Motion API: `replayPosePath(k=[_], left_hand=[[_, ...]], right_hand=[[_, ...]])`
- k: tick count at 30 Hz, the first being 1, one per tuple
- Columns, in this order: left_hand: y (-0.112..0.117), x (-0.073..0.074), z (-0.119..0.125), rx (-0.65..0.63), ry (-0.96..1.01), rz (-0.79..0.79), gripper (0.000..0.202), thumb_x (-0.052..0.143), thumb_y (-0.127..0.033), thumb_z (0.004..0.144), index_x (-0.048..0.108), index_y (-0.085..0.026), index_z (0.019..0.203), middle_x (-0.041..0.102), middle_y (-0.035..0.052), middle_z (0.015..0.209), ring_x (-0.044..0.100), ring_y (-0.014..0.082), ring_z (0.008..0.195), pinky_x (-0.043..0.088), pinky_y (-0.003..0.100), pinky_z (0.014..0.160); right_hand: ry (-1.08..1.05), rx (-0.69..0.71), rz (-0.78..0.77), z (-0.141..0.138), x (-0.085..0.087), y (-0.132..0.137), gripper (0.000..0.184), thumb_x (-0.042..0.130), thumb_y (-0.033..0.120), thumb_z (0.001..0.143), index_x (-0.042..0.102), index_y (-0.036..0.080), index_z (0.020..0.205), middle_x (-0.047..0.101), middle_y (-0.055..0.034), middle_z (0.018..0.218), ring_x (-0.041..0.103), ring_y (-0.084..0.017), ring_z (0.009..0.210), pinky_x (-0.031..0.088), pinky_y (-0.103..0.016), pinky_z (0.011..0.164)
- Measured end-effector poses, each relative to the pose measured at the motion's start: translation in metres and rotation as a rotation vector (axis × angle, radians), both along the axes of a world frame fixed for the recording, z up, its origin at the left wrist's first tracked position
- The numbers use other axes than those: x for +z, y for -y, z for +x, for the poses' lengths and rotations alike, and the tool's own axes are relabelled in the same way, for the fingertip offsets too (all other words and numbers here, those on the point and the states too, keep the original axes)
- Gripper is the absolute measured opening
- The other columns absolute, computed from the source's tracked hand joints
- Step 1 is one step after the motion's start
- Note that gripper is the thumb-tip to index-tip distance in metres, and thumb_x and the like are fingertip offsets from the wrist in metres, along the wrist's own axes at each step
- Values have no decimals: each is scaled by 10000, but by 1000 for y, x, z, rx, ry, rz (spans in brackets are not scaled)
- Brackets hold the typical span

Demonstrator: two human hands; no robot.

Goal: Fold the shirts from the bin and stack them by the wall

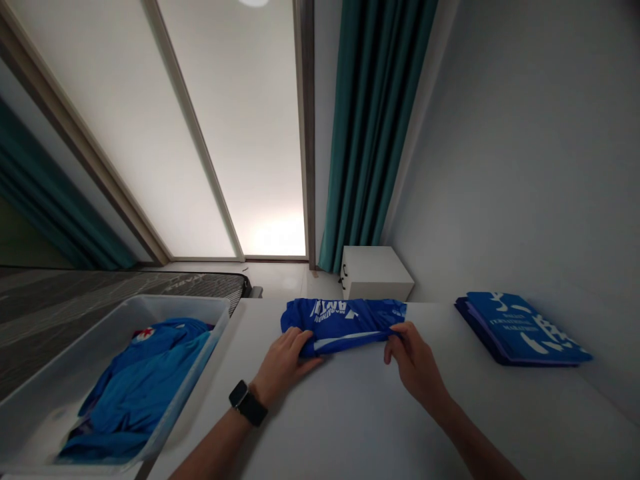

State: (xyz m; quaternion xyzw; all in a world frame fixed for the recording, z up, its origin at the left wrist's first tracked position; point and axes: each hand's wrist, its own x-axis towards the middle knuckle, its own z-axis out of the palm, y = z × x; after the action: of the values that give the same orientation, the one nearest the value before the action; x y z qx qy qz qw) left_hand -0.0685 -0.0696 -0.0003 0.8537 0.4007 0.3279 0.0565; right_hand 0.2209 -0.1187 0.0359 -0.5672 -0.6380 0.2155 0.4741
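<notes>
A blue shirt [345, 320] with white lettering lies partly folded into a wide strip at the far edge of the white table [340, 413]. My left hand [283, 363], with a black watch [248, 403] on its wrist, grips the shirt's near left corner, fingers on top and thumb along the near edge. At the near right corner, my right hand [411, 360] pinches the cloth between thumb and fingers. A pale band shows along the shirt's near edge, between both hands.
On the left, a translucent plastic bin [200, 310] holds crumpled blue clothes [145, 380]. Folded blue garments [520, 330] are stacked at the table's right, near the wall. Beyond the table stand a white cabinet [375, 267] and a teal curtain [380, 133].
</notes>
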Motion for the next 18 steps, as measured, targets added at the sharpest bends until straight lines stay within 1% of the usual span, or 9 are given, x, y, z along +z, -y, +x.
replayPosePath(k=[1,3,5,7,10,12,14,16,18], left_hand=[[-4,0,0,27,-21,5,332,630,-215,822,574,-196,1149,622,76,998,616,227,908,537,353,788],[-12,2,0,102,1,-3,386,547,-81,772,563,-196,1141,596,78,1037,590,230,961,525,378,847],[-22,7,0,170,47,-16,427,484,-20,711,570,-200,1089,570,72,1048,564,225,989,508,380,877],[-33,14,-2,203,51,-22,410,462,-13,680,584,-204,1022,561,67,1029,543,228,985,494,380,877],[-49,21,-11,196,17,-61,336,446,-28,683,600,-200,928,575,67,965,535,237,946,481,381,848],[-58,20,-21,200,35,-127,301,426,-34,686,603,-191,872,583,65,903,552,233,904,481,371,821],[-63,16,-33,223,68,-187,279,415,-44,686,610,-186,827,589,64,864,571,228,879,482,365,813],[-64,13,-43,281,89,-189,258,426,-78,716,632,-187,825,596,72,878,579,236,899,481,385,844],[-60,14,-48,358,130,-172,240,447,-139,767,657,-195,869,600,81,933,586,240,913,487,407,865]], right_hand=[[17,-1,10,0,1,3,161,377,379,945,459,241,933,516,60,528,502,-140,461,404,-250,511],[66,7,16,-1,3,10,162,402,387,931,477,243,930,507,57,540,499,-138,455,400,-250,497],[106,25,15,-2,4,16,158,416,381,923,496,244,921,502,52,545,498,-141,454,396,-252,489],[121,30,12,-2,2,19,156,418,374,919,503,244,908,500,49,545,498,-143,455,391,-253,482],[74,-12,-10,2,0,20,165,412,387,924,488,242,910,473,60,525,479,-141,434,376,-247,456],[31,-41,-42,8,-3,19,175,404,403,929,473,242,918,450,73,503,466,-140,418,371,-242,442],[34,-40,-81,14,-6,18,182,405,410,928,475,241,923,452,74,499,468,-142,417,379,-243,446],[79,-13,-111,18,-10,18,187,415,408,920,494,238,919,505,51,538,488,-145,434,394,-251,461],[129,15,-137,20,-16,19,191,431,395,905,527,232,932,594,7,651,513,-145,457,414,-263,477]])
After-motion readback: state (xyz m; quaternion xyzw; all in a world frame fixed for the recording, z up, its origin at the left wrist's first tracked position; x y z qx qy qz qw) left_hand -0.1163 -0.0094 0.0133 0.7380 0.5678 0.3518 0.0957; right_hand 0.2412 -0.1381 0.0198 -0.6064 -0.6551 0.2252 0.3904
